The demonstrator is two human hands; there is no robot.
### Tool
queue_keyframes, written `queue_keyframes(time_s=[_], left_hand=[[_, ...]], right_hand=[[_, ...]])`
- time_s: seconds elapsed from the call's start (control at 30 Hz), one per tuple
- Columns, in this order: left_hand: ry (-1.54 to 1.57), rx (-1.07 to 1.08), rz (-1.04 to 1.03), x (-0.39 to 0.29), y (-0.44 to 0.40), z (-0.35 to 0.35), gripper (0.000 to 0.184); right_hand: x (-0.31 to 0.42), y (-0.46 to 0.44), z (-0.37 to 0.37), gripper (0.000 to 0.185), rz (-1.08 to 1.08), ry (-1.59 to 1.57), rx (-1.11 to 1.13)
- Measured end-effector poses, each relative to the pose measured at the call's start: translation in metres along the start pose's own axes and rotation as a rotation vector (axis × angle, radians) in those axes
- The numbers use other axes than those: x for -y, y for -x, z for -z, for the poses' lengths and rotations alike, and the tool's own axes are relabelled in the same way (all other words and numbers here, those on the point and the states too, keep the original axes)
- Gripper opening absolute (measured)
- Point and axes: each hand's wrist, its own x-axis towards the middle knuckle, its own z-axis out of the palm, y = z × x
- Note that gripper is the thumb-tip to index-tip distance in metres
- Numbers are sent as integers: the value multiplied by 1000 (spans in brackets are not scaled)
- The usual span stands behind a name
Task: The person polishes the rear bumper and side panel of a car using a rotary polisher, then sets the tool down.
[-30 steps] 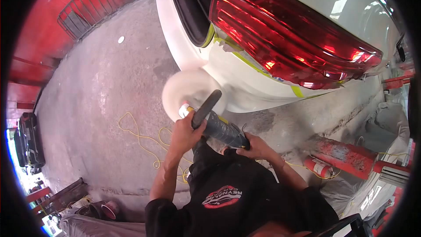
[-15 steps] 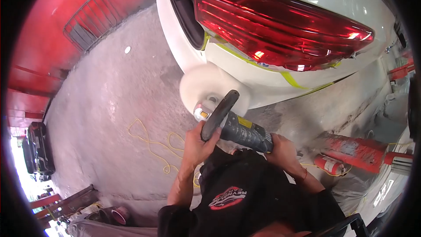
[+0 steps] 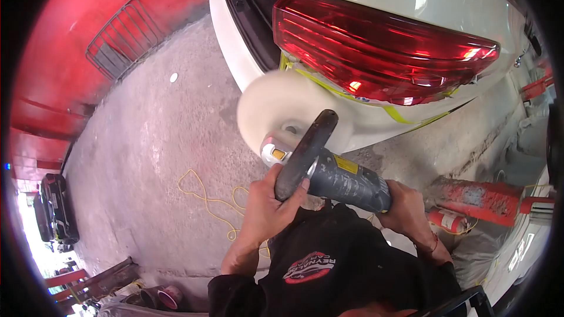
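My left hand (image 3: 269,202) is closed round the black loop handle of a dark power polisher (image 3: 346,182). The rear of the polisher's body is in the grip of my right hand (image 3: 404,208). A round white pad (image 3: 282,108), blurred by motion, is at the tool's front and overlaps the white car bumper (image 3: 376,126). Above the bumper is a red tail light (image 3: 382,47), edged with yellow-green tape (image 3: 396,114). Where the pad meets the paint cannot be made out.
A yellow cord (image 3: 205,199) lies on the concrete floor (image 3: 147,141). A metal rack (image 3: 123,38) leans at the red wall. To the right are a red post (image 3: 479,198) and a fire extinguisher (image 3: 449,221). Buckets (image 3: 169,297) stand at the lower left.
The polisher and both hands have shifted right in view, and the pad overlaps the bumper higher up, nearer the tape. The car and floor have also shifted in view.
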Motion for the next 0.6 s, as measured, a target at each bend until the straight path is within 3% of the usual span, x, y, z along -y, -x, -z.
queue_keyframes(time_s=[0.4, 0.53, 0.6], left_hand=[[-33, 53, 129, 94, -27, -20, 27], [-20, 112, 153, 103, -36, -24, 27], [-89, 144, 207, 100, -39, -23, 27]], right_hand=[[-28, -17, -70, 35, -118, 41, 156], [-29, -14, -83, 41, -234, 22, 225], [-30, -12, -90, 34, -219, 6, 235]])
